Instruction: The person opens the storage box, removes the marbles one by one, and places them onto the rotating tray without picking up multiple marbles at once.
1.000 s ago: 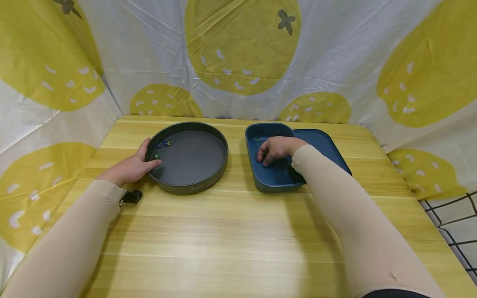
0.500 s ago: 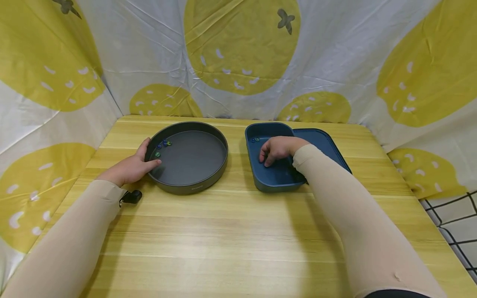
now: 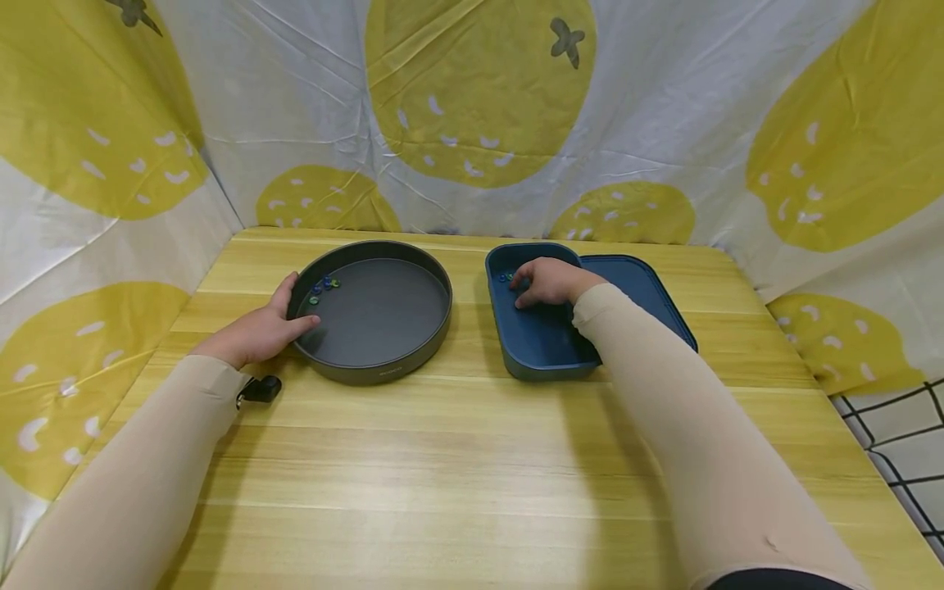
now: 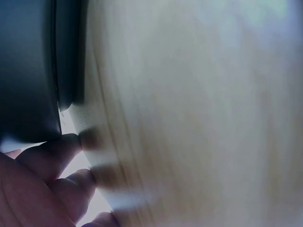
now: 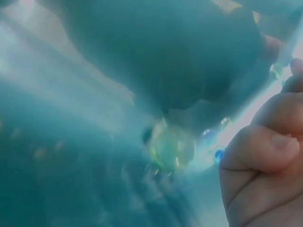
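Note:
In the head view, my left hand (image 3: 258,334) holds the left rim of a round dark grey cake pan (image 3: 379,319), thumb over the edge and fingers outside. Several small blue and green glass marbles (image 3: 327,282) lie inside the pan near that side. My right hand (image 3: 551,283) is inside a blue rectangular box (image 3: 542,365), thumb and forefinger bent but apart, beside marbles (image 3: 504,278) at the box's left wall. The right wrist view shows a blurred greenish marble (image 5: 173,147) and a blue one (image 5: 219,156). Part of the right palm is hidden.
A flat blue lid (image 3: 634,283) lies behind and right of the box. Everything stands on a wooden table (image 3: 428,475). A yellow and white patterned cloth (image 3: 479,98) hangs at the back and sides. A black wire grid (image 3: 900,442) shows at the right.
My right hand has moved toward the back of the box, closer to the marbles, and its thumb and forefinger have spread. The green marble in the pan has rolled slightly backward. The left hand stays put.

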